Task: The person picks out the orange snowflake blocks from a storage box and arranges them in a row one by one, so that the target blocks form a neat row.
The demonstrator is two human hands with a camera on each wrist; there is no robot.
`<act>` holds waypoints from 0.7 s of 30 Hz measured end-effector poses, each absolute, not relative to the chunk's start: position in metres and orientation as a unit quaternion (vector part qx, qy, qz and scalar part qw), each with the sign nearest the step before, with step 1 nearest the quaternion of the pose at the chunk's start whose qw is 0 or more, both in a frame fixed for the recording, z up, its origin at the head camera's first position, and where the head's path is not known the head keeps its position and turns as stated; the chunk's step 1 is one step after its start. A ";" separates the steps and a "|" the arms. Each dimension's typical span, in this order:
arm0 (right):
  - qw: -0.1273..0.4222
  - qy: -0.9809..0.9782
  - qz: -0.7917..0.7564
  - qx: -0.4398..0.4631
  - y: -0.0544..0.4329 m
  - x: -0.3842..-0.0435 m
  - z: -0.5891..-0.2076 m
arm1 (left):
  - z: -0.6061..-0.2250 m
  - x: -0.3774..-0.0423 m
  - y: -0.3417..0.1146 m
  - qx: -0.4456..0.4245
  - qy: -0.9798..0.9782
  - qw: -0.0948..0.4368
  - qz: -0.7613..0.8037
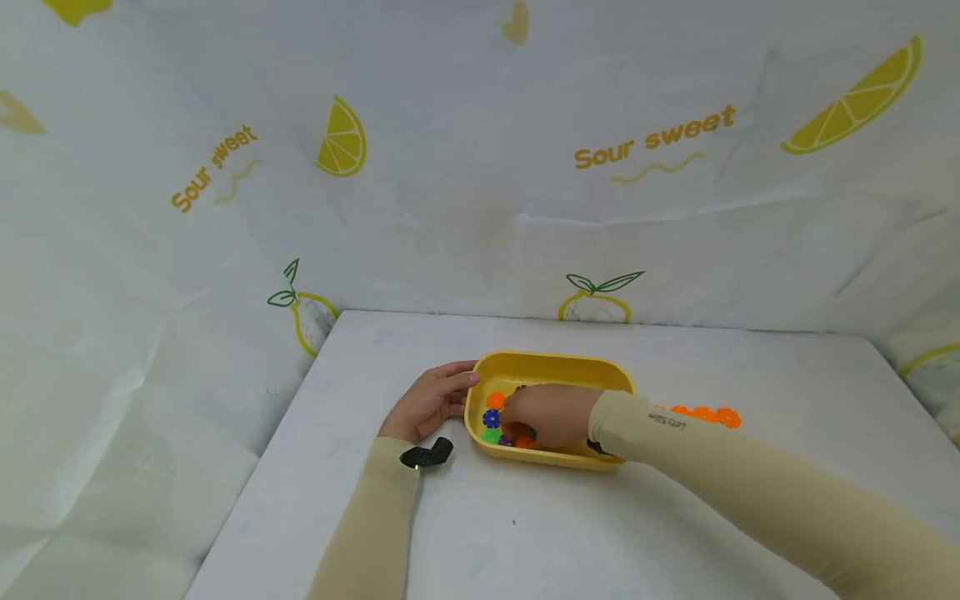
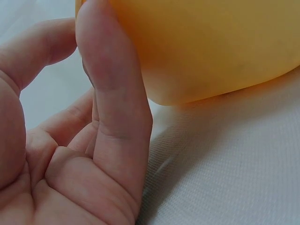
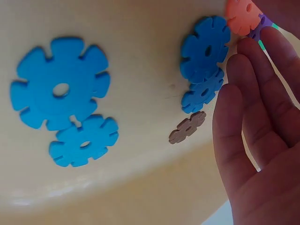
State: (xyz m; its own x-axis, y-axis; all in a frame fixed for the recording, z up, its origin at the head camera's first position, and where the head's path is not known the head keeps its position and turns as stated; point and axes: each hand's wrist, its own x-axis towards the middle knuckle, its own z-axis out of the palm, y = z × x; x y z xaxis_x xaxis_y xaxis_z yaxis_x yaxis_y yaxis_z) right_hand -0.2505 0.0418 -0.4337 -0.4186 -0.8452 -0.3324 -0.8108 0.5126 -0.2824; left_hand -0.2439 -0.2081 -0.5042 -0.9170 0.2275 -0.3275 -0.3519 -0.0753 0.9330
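Observation:
A yellow plastic basin [image 1: 555,360] stands on the table, with flower-shaped plastic snowflake discs lying in it. At its left end my left hand [image 1: 427,404] touches the outer wall and rim with its fingers. My right hand [image 1: 551,414] reaches down inside, fingers loosely extended near the basin's left side. Around these fingertips are an orange disc [image 1: 496,401], a dark blue disc [image 1: 492,419] and a green disc [image 1: 491,436]. In the right wrist view, a salmon disc [image 3: 243,16] and a purple disc [image 3: 261,27] sit close to the fingers. Large blue discs [image 3: 61,86] appear beside the hand.
Several orange discs [image 1: 703,413] lie in a row on the white-covered table [image 1: 495,533], right of the basin and partly behind the right sleeve. A white sheet [image 1: 450,242] printed with lemons hangs behind the table. A small brown disc [image 3: 187,127] lies in the basin.

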 end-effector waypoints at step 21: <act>0.228 0.857 -0.048 -0.461 0.039 -0.253 -0.429 | -0.505 -0.245 -0.208 -0.048 0.653 0.198 0.730</act>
